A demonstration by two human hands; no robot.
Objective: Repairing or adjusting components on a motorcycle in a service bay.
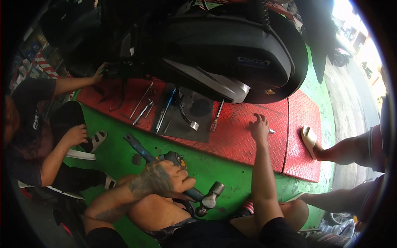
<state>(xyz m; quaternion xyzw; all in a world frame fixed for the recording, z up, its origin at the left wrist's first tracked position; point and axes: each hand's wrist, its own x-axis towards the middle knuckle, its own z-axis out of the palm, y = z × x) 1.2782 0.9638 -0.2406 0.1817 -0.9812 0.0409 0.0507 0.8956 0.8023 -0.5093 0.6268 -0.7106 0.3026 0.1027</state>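
My left hand point(171, 177) is closed round the handle of a ball-peen hammer point(209, 201). The hammer lies slantwise above my left knee, its metal head toward the right. Over the red tread-plate platform point(248, 155), my right hand point(259, 126) is stretched out with its fingers apart and slightly bent. Close beside that wrist, a small silver tip point(271, 131) pokes out; the rest of it is hidden. Beyond both hands stands a black scooter point(223, 45). A screwdriver point(215, 120) lies on the platform under its lower casing.
On the platform and its dark mat point(200, 135) lie several slim metal tools. A curved black lever point(182, 108) reaches down there. A black-and-yellow power tool point(169, 157) sits behind the hammer. At left, a co-worker's hand point(100, 72) touches the scooter. Another person's sandalled foot point(309, 140) stands on the right.
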